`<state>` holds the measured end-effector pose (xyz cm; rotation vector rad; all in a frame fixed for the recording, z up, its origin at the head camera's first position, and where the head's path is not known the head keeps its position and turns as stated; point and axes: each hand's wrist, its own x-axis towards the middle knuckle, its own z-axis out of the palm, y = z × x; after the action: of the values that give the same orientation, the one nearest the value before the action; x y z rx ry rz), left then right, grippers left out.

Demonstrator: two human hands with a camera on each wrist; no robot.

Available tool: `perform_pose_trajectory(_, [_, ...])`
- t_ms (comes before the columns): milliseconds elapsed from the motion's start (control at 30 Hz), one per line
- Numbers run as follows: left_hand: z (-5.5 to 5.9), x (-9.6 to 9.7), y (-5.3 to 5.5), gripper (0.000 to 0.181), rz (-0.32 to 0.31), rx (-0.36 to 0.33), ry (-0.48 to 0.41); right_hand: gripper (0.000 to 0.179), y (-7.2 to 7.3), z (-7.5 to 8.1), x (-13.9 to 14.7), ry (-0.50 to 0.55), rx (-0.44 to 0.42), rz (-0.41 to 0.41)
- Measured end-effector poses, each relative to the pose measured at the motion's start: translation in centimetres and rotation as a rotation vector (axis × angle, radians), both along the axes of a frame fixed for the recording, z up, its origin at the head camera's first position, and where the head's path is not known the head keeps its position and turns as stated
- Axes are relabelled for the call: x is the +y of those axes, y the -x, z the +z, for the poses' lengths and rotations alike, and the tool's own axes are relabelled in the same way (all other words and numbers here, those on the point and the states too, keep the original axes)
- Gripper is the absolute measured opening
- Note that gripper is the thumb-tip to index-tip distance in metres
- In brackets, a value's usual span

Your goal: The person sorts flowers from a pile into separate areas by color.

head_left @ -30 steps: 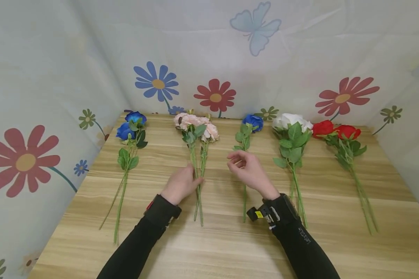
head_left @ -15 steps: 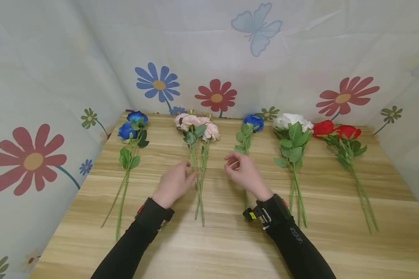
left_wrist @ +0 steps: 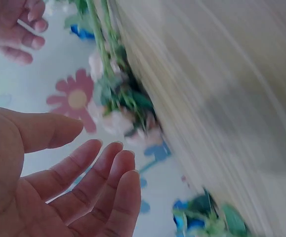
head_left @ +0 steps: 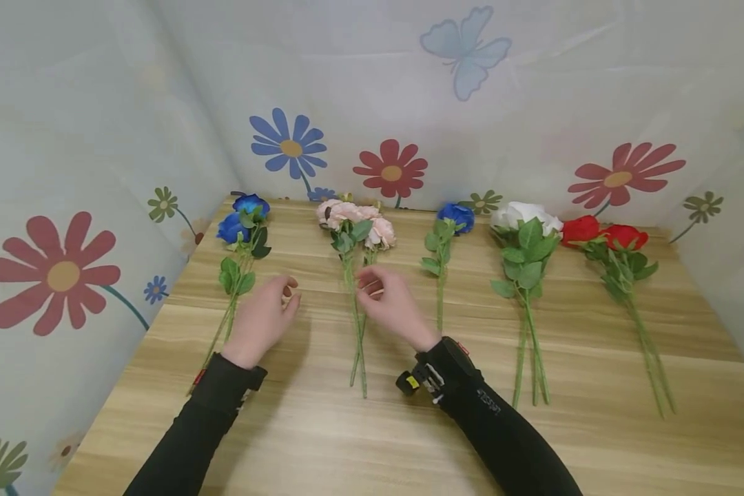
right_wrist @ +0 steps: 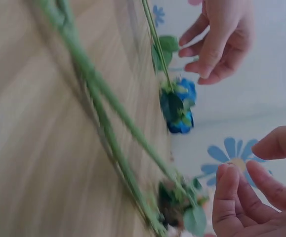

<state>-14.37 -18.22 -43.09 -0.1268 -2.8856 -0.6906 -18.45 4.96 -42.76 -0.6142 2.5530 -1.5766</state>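
Observation:
My left hand (head_left: 262, 321) hovers over the table beside the stems of the left pair of blue roses (head_left: 243, 219), overlapping them in the head view. Its fingers bend loosely, with nothing between them in the left wrist view. My right hand (head_left: 392, 304) is at the stems of the pink flowers (head_left: 347, 215), its fingertips right by the stems in the head view. In the right wrist view, the thumb and fingers of the right hand (right_wrist: 261, 192) are relaxed and apart, holding nothing. The crossed green stems (right_wrist: 118, 113) lie on the wood in front of it.
Right of the pink flowers lie a single blue rose (head_left: 455, 218), a bunch of white roses (head_left: 525, 219) and two red roses (head_left: 625, 237), stems towards the front. A printed cloth (head_left: 359, 76) hangs behind the wooden table (head_left: 322, 441) and at its sides.
My left hand has withdrawn from the pink flowers' stems and moved left to the blue pair. My right hand has shifted left from the single blue rose to the pink flowers' stems.

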Motion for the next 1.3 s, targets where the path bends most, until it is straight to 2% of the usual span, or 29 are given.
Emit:
perform_pose_trajectory(167, [0.5, -3.1, -0.6, 0.023, 0.039, 0.010, 0.015, 0.029, 0.0, -0.4, -2.9, 0.094, -0.076, 0.034])
perform_pose_trajectory(400, [0.5, -6.8, -1.5, 0.028, 0.099, -0.051, 0.058, 0.031, 0.5, -0.7, -6.1, 0.196, -0.239, 0.071])
perform_pose_trajectory(500, [0.2, -8.1, -1.7, 0.032, 0.119, -0.088, 0.072, 0.032, 0.5, -0.6, -7.3, 0.249, -0.329, 0.067])
perform_pose_trajectory(667, [-0.4, -10.3, -2.2, 0.041, 0.141, -0.209, 0.082, 0.031, 0.2, -1.1, -8.9, 0.319, -0.428, 0.044])
perform_pose_trajectory(833, [-0.8, -11.3, -2.5, 0.045, 0.140, -0.308, 0.097, 0.030, 0.1, -1.8, -9.6, 0.369, -0.464, 0.032])
perform_pose_trajectory(967, [-1.0, -11.6, -2.9, 0.044, 0.134, -0.350, 0.113, 0.032, -0.1, -1.9, -9.8, 0.385, -0.505, 0.037])
perform_pose_trajectory(1100, [-1.4, -11.8, -2.9, 0.041, 0.129, -0.380, 0.114, 0.033, -0.2, -1.8, -10.0, 0.386, -0.524, 0.046])
perform_pose_trajectory(1300, [-1.8, -11.9, -2.6, 0.035, 0.114, -0.384, 0.093, 0.033, -0.3, -1.5, -10.0, 0.383, -0.535, 0.047])
